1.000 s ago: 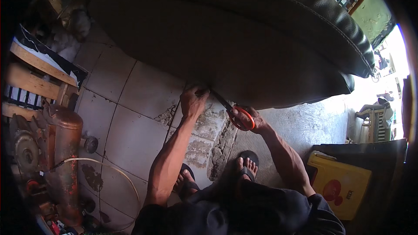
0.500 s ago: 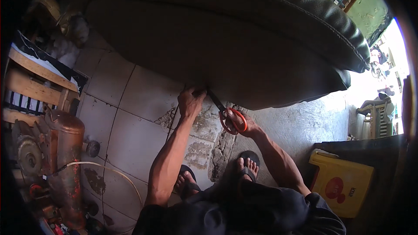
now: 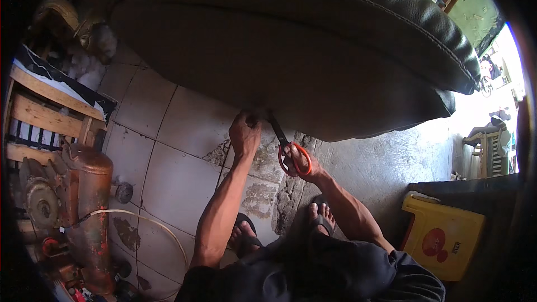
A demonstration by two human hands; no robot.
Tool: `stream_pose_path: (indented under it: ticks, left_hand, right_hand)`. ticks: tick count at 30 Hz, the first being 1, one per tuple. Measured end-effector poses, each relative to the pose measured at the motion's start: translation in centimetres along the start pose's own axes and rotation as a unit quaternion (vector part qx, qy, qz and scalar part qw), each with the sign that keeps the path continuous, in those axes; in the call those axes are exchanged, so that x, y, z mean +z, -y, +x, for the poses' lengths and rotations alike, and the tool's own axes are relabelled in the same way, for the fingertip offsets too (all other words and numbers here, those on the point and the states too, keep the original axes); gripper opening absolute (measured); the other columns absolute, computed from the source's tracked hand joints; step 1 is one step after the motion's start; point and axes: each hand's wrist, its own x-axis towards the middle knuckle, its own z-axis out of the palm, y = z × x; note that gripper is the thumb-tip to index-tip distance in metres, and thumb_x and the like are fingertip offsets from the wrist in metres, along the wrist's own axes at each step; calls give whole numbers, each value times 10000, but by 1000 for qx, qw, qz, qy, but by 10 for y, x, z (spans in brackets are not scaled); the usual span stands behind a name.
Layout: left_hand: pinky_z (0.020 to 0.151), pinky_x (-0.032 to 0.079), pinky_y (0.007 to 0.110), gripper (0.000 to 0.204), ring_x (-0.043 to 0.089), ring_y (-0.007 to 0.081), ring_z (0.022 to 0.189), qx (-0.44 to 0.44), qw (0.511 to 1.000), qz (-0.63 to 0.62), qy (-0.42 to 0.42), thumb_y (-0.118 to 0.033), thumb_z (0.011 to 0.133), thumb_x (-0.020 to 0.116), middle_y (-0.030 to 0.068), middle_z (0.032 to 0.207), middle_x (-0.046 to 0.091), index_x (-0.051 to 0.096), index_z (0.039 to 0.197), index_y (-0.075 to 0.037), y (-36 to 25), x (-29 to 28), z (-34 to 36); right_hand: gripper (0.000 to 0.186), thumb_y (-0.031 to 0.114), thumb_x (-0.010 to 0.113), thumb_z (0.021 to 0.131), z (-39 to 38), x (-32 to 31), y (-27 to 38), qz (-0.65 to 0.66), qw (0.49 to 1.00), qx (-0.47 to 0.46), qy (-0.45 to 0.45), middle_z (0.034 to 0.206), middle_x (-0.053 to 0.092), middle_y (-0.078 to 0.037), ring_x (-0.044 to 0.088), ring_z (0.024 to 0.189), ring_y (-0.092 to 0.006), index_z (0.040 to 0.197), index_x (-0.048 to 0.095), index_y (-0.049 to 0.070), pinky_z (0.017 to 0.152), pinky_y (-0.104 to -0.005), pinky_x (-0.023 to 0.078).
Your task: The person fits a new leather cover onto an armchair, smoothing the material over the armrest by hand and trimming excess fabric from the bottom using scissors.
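A large dark upholstered piece (image 3: 268, 50), with a stitched leathery rim and a smoother shaded side, fills the upper part of the head view. My left hand (image 3: 244, 135) is at its lower edge, with the fingers curled closed. Whatever is between them is lost in shadow. In my right hand (image 3: 305, 166) is a pair of scissors (image 3: 295, 159) with orange-red handles, fingers through the loops. The dark blades point up and left to the same edge, just right of my left hand. I cannot tell whether the blade tips touch the material.
A rusty compressor tank (image 3: 94, 190) with a pale hose (image 3: 162, 229) stands at the left, below a wooden frame (image 3: 47, 114). A yellow box (image 3: 444, 237) is at the lower right. Cracked tiles (image 3: 179, 179) meet rough concrete (image 3: 369, 162) underfoot. A wooden chair (image 3: 489, 148) stands farther right.
The view has shifted slightly. My right hand and the scissors have moved a little left, nearer my left hand. My left hand stays at the edge, fingers still closed.
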Motion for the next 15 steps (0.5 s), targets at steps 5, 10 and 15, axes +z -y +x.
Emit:
stream_pose_path:
  ticks: [5, 10, 15]
  left_hand:
    - [742, 538, 385, 149, 688, 301, 817, 16, 999, -10, -34, -160, 829, 714, 111, 884, 708, 694, 947, -72, -9, 9, -6]
    - [772, 503, 388, 130, 663, 291, 826, 61, 997, 36, -36, -168, 822, 722, 87, 877, 692, 672, 897, -76, -22, 23, -12]
    - [745, 491, 447, 157, 656, 314, 783, 133, 975, 112, -136, -202, 796, 741, 90, 840, 667, 692, 904, -99, -27, 28, -13]
  right_hand:
    - [407, 487, 523, 1019, -16, 12, 13, -88, 996, -8, -21, 600, 487, 39, 481, 524, -74, 938, 562, 90, 482, -233, 374]
    - [381, 439, 548, 1017, -39, -1, -13, -95, 995, 16, -20, 624, 508, 27, 477, 542, -67, 856, 560, 95, 489, -235, 371]
    - [410, 485, 559, 1005, -46, 3, -15, -77, 995, 40, -47, 626, 495, 35, 470, 538, -67, 859, 552, 103, 486, -241, 368]
